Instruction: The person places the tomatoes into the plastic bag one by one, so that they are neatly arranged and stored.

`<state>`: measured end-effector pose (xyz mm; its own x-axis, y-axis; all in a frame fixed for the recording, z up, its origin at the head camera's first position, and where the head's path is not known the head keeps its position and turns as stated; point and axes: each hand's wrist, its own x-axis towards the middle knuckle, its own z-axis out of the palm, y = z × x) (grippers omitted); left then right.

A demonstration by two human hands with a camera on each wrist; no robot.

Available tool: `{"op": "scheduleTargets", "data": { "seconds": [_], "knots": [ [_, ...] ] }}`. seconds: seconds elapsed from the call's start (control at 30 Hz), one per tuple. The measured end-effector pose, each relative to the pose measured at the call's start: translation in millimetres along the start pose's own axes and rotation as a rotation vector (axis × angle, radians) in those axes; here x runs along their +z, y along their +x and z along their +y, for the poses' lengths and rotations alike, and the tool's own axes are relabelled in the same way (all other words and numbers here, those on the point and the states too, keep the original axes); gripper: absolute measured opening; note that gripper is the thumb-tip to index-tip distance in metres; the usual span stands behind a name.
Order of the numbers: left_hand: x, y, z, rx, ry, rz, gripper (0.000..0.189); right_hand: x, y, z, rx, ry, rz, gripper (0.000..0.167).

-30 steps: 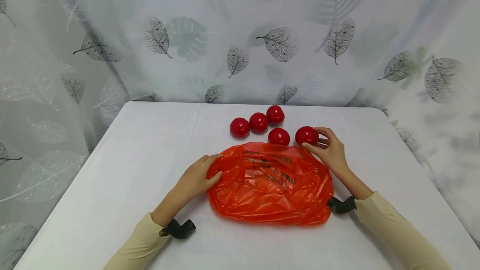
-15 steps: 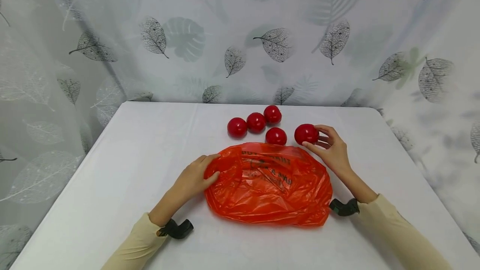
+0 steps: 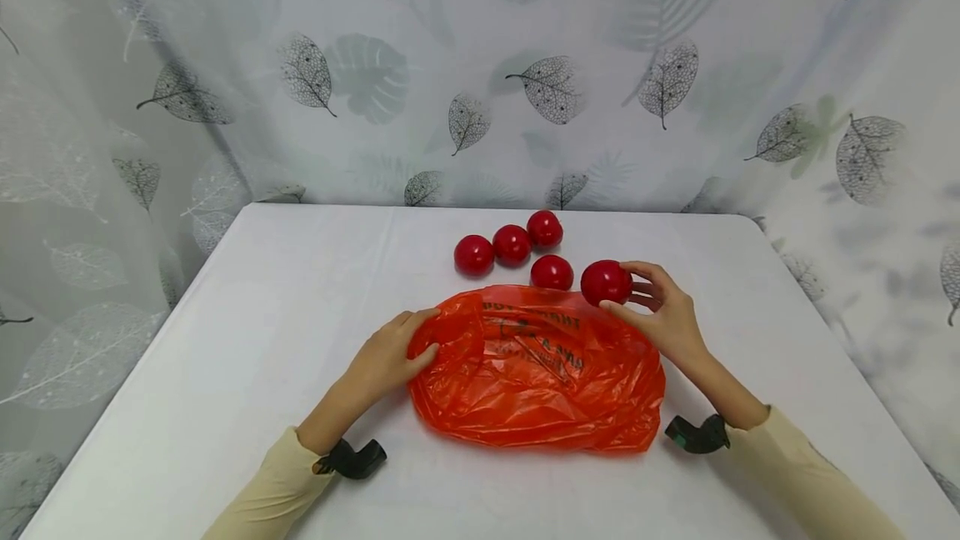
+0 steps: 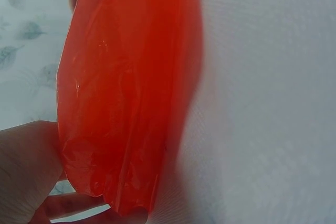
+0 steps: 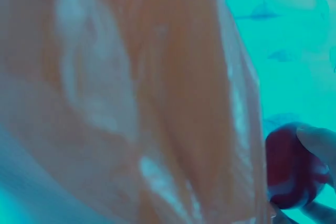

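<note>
An orange-red plastic bag (image 3: 536, 407) with dark printing lies on the white table. My left hand (image 3: 386, 361) grips its left end; in the left wrist view, the bag's edge (image 4: 100, 156) passes between the thumb (image 4: 29, 156) and the fingers. At the bag's far right edge, my right hand (image 3: 667, 315) holds a shiny red ball (image 3: 606, 282) between thumb and fingers. The right wrist view has that ball just beyond the bag's edge, with fingers (image 5: 319, 142) around it. Whether the ball is tomato, other fruit or toy, I cannot tell.
Several similar red balls, including a left one (image 3: 474, 256) and a near one (image 3: 552, 272), lie behind the bag. The white table (image 3: 300, 273) meets a leaf-patterned curtain (image 3: 420, 90) at its back edge. Black curved devices sit at both wrists, such as the right one (image 3: 697, 434).
My right hand has lifted the red ball slightly and then brought it nearer and a little left, over the bag's far edge. The left hand stays on the bag. The view has shifted slightly.
</note>
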<state>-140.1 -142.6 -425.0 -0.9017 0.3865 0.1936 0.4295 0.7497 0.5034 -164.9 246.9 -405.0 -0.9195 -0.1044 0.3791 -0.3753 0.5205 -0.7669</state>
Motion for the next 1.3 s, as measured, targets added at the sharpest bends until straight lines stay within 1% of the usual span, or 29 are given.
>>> {"op": "scheduleTargets", "data": {
  "seconds": [0.1,0.27,0.4,0.63,0.73,0.93,1.07,1.3],
  "knots": [
    [-0.9,0.3,0.2,0.001,0.003,0.0,0.05,0.0,-4.3,-3.3,-0.017,-0.016,-0.012,0.058],
    [-2.5,-0.6,0.8,-0.006,0.011,-0.001,0.05,1.3,-12.1,-7.5,-0.034,-0.025,-0.056,0.059],
    [-2.2,-0.7,0.4,-0.008,0.011,0.003,0.05,3.9,-16.5,-8.9,-0.061,-0.031,-0.081,0.062],
    [-0.7,0.3,-0.8,-0.007,0.024,-0.004,0.049,8.6,-22.7,-15.0,-0.13,-0.001,-0.108,0.063],
    [-1.6,1.0,0.1,-0.009,0.024,0.004,0.05,10.7,-22.1,-13.1,-0.146,-0.001,-0.114,0.061],
    [1.1,1.7,0.9,-0.024,0.02,-0.007,0.051,12.7,-26.7,-3.7,-0.12,-0.036,-0.133,0.06],
    [2.6,-0.9,2.5,-0.042,0.006,-0.023,0.051,16.1,-33.0,0.7,-0.115,-0.025,-0.153,0.059],
    [2.9,-2.7,4.1,-0.035,0.004,-0.017,0.05,22.0,-36.4,6.0,-0.095,-0.014,-0.161,0.058]
  ]
}}
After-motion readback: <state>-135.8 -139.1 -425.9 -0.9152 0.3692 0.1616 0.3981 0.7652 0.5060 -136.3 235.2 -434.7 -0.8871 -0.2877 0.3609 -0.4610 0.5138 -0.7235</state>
